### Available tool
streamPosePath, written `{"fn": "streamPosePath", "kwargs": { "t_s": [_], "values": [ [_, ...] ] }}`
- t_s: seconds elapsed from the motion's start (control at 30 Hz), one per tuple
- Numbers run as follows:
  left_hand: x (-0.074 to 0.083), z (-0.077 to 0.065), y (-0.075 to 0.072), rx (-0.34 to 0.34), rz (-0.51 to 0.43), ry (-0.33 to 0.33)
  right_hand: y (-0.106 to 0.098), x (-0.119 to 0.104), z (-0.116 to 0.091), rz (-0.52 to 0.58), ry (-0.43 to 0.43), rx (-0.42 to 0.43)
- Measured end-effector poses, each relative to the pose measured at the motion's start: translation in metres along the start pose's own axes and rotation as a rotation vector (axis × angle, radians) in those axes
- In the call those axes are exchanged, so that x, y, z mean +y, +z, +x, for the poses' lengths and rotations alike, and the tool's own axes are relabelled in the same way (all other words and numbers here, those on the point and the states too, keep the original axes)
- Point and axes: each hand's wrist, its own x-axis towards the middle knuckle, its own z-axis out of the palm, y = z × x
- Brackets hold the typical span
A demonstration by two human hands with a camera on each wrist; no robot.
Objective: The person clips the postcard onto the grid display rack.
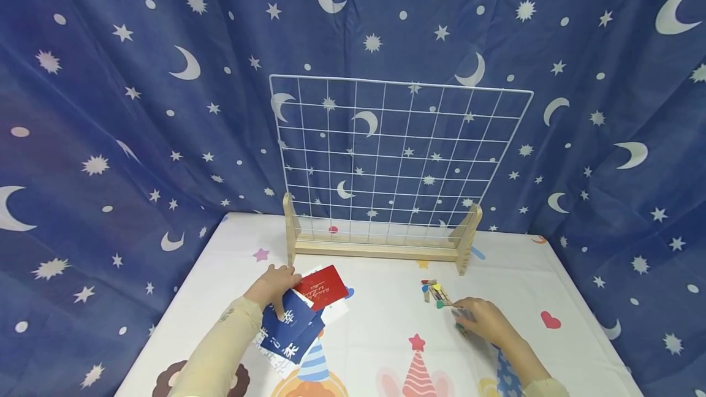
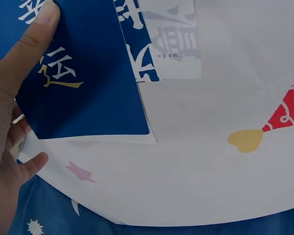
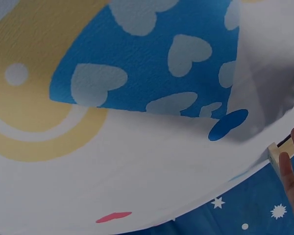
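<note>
Card (image 2: 98, 98) in L hand (image 1: 274, 288), clips (image 1: 439, 294) by R hand (image 1: 485, 318), open cloth (image 1: 386, 314) btwn

- Blue card (image 2: 95, 107): paper stock, smooth, matt, crisp-edged.
- Red card (image 1: 322, 287): paper stock, smooth.
- Clips (image 1: 439, 293): wood in look; finish too small to tell.
- Grid panel (image 1: 408, 136): white-coated wire, apparently metal.
- Stand (image 1: 375, 250): pale wood, smooth.
- Desk cover (image 1: 380, 314): printed sheet, matt, lightly creased.
- Curtain (image 1: 160, 103): cloth, matt, softly folded.
- Sleeve (image 1: 223, 345): cloth, matt.
</note>
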Motion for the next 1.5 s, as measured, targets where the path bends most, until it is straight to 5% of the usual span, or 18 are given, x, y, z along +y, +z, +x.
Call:
{"fn": "streamPosePath", "kwargs": {
  "t_s": [0.33, 0.83, 1.5],
  "values": [
    [-0.016, -0.008, -0.002, 0.021, -0.228, -0.094, 0.001, 0.001, 0.002, -0.023, 0.005, -0.003],
    [-0.012, -0.018, -0.012, 0.066, -0.357, -0.211, 0.002, 0.005, -0.003, -0.007, 0.003, -0.003],
    [-0.008, -0.028, -0.012, 0.246, -0.486, -0.204, 0.001, 0.002, 0.000, -0.005, 0.083, -0.052]
  ]
}}
